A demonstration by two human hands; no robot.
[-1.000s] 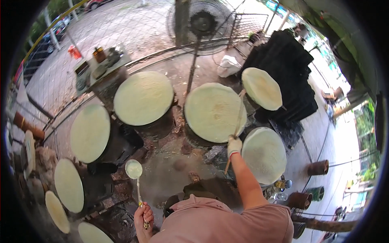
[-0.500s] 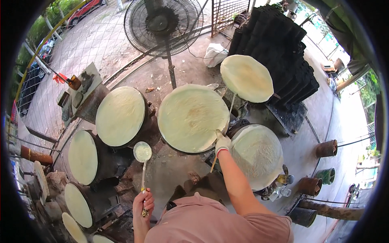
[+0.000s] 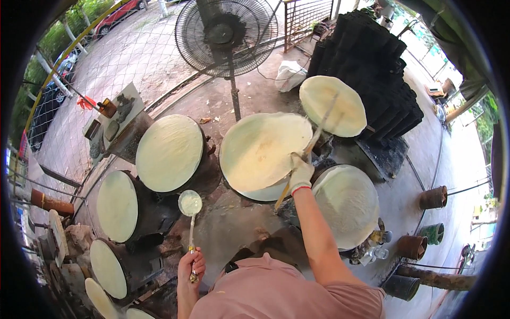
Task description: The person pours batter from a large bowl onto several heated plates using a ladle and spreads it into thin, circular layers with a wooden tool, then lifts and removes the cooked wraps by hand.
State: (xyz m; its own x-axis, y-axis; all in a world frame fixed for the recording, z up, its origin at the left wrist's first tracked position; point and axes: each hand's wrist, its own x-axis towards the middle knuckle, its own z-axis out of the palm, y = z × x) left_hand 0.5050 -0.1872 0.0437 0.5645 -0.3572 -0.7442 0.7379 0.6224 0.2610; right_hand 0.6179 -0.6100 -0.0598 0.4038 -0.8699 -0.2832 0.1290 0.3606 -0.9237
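Note:
My left hand (image 3: 190, 267) is closed around the handle of a long ladle (image 3: 190, 203), whose round bowl holds pale batter. My right hand (image 3: 302, 173), in a white glove, grips a long thin wooden stick (image 3: 322, 123) slanting up and away to the right. Its fingers also meet the near right edge of a large thin pancake (image 3: 260, 151). That pancake lies shifted on the middle round griddle (image 3: 265, 193), whose near rim shows bare. Whether the fingers pinch the pancake itself is hard to tell. Beyond the stick lies another pale round pancake (image 3: 334, 103).
Right of my arm stands a batter-coated round griddle (image 3: 348, 207). More pancake-covered griddles (image 3: 170, 153) curve along the left. A standing fan (image 3: 226, 37) is ahead, a stack of black coal cylinders (image 3: 366, 64) at far right. Glass jars (image 3: 378, 253) and rusty cans (image 3: 433, 196) stand right.
The middle pancake has come loose and slid away from the near rim, baring griddle. My gloved hand has moved slightly right, and the stick now crosses the pancake's right edge. The ladle stays held.

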